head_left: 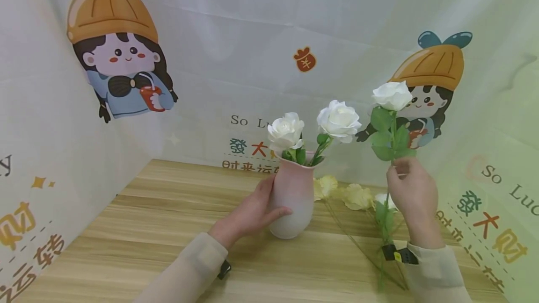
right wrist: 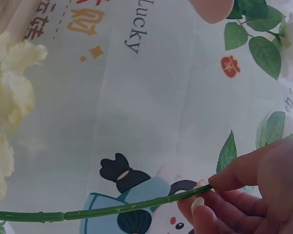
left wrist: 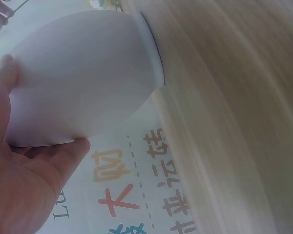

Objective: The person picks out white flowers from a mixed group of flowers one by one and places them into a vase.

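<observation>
A pink-to-white vase [head_left: 294, 200] stands upright on the table, with two white roses in it: one rose [head_left: 285, 130] leans left, another rose [head_left: 338, 120] leans right. My left hand [head_left: 252, 209] grips the vase's left side, thumb across the front and fingers behind; the left wrist view shows the vase's pale lower body [left wrist: 83, 73] in that grasp. To the right of the vase, my right hand [head_left: 414, 193] pinches the stem of a third white rose [head_left: 392, 96], held upright. Its green stem [right wrist: 122, 208] passes between thumb and fingertips in the right wrist view.
Pale yellow flowers [head_left: 358, 197] lie on the wooden table [head_left: 168, 214] behind and right of the vase, their thin stems stretching forward. Another white rose lies under my right arm, partly hidden, with green leaves [head_left: 383, 216]. A printed cloth backdrop [head_left: 219, 60] encloses the table's back and sides.
</observation>
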Tool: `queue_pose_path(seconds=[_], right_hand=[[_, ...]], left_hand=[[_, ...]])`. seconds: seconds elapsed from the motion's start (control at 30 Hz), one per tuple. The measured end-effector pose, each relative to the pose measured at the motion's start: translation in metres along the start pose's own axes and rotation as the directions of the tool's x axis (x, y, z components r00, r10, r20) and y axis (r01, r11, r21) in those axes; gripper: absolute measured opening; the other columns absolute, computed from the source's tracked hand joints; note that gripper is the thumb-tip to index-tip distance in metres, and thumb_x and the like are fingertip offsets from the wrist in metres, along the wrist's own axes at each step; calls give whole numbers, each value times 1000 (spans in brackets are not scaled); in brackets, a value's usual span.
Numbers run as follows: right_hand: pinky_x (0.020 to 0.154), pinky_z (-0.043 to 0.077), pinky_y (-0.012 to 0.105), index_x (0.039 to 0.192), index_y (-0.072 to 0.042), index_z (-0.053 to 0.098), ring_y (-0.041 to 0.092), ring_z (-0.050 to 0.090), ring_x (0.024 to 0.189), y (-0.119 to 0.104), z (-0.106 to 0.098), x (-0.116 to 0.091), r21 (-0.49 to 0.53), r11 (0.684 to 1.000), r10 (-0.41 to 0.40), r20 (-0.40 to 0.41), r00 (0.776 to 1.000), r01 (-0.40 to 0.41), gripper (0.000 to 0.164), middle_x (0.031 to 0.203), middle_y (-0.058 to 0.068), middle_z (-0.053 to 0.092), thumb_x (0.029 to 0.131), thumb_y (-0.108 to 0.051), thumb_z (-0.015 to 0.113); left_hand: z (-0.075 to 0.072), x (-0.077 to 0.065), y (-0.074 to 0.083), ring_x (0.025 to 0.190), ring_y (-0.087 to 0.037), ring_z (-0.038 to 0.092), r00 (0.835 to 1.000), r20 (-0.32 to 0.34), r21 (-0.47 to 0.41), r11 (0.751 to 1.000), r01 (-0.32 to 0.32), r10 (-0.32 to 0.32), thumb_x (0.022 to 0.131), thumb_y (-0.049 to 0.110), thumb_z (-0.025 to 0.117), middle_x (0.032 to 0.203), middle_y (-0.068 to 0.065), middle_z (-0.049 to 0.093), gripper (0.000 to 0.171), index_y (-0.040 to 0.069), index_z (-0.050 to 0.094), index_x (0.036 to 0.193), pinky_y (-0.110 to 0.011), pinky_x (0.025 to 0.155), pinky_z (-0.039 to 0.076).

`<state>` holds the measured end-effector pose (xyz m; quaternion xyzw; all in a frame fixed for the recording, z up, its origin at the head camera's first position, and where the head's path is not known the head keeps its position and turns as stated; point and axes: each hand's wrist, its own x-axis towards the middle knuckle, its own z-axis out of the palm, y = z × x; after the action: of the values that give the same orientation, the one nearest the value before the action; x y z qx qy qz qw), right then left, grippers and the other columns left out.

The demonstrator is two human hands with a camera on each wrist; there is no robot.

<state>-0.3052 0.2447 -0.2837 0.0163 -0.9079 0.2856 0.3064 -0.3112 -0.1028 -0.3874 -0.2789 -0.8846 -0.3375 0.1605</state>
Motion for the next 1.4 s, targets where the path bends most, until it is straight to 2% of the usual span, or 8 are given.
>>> queue_pose_path(seconds=[0.2, 0.47, 0.93, 1.4], right_hand=[[69, 50, 50, 122, 0, 59, 34, 61, 92, -9, -3, -3, 17, 1000, -16, -18, 1000, 16, 34, 112, 19, 65, 100, -24, 48], [72, 50, 51, 124, -1, 58, 34, 60, 93, -20, -7, -5, 39, 999, 4, -21, 1000, -3, 35, 114, 19, 65, 101, -25, 48], [77, 51, 48, 124, -4, 60, 29, 60, 95, -54, -11, -9, 125, 992, 21, -65, 998, -13, 34, 115, 12, 66, 100, -27, 52], [77, 49, 40, 118, -7, 64, 19, 60, 94, -88, -15, -20, 261, 965, 11, -171, 985, 35, 27, 110, 6, 67, 98, -25, 58]], left_hand=[[1, 0, -1, 126, -23, 40, 1000, 0, -3, 1000, 8, -8, 91, 49, 69, 146, -18, 32, 95, 3, 14, 154, -43, 105, 40], [1, 1, -1, 126, -23, 39, 1000, -1, 2, 1000, 5, -5, 91, 49, 69, 146, -19, 31, 95, 3, 14, 154, -43, 105, 40], [0, 1, 1, 127, -22, 39, 1000, 6, -25, 1000, 16, -16, 91, 49, 69, 148, -17, 29, 96, 4, 13, 154, -43, 106, 39], [3, 2, -1, 128, -24, 38, 1000, -8, -7, 1000, -1, 1, 91, 48, 70, 147, -19, 30, 97, 2, 13, 154, -43, 106, 39]])
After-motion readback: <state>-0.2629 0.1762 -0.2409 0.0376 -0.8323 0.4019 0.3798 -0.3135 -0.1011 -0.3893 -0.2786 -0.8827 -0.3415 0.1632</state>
